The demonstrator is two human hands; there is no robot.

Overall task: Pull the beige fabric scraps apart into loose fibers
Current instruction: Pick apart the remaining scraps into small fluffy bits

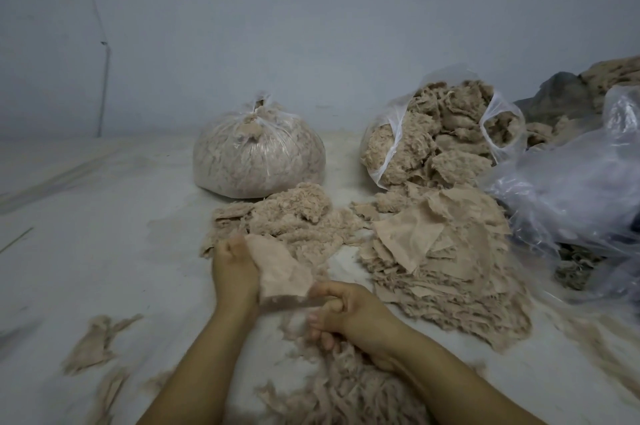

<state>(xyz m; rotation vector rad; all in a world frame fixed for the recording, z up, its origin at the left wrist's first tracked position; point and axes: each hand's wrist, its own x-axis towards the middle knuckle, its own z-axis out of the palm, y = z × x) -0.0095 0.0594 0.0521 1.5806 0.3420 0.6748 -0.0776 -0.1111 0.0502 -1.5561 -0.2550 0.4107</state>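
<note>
Crumpled plastic sheeting (568,189) cut off at right edge, hiding darker clumps beneath. Stacked beige scraps (440,251) beside. Between, one scrap (280,269) pinched by left hand (233,269) and right hand (349,314), fingertips blurred.

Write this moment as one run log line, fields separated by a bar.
step: pulling apart | left hand: grips beige fabric scrap | right hand: pinches scrap's lower edge | loose beige fibers: below hands

Left hand (232,267), right hand (349,312) pinch beige scrap (282,272) above fiber pile (349,393).
</note>
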